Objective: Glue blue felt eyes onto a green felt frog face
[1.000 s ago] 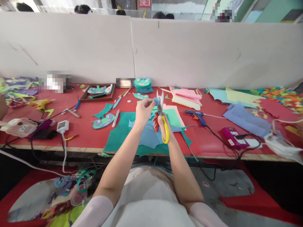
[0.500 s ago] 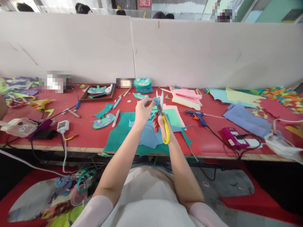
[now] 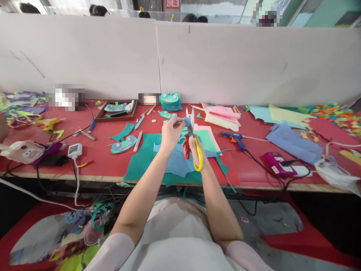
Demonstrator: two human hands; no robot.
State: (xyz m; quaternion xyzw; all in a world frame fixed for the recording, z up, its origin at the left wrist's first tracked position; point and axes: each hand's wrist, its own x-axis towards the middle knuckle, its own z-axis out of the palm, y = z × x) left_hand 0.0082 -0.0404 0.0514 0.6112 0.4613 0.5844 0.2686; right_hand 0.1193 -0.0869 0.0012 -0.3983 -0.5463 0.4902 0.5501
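My left hand pinches a small blue piece of felt between thumb and fingertips. Beside it, my right hand is closed on a pair of scissors with one yellow and one red handle. The blades point away from me, slightly parted, right at the edge of the blue piece. Beneath both hands lie a blue felt sheet and a larger dark green felt sheet. A light green sheet lies just behind my right hand.
A blue glue gun and a purple power strip are on the right. Frog-shaped felt pieces and a brown tray sit left. A stack of green frog faces stands by the white partition.
The scissors and the blue piece have shifted only very slightly between my hands. Everything else on the table stays where it was.
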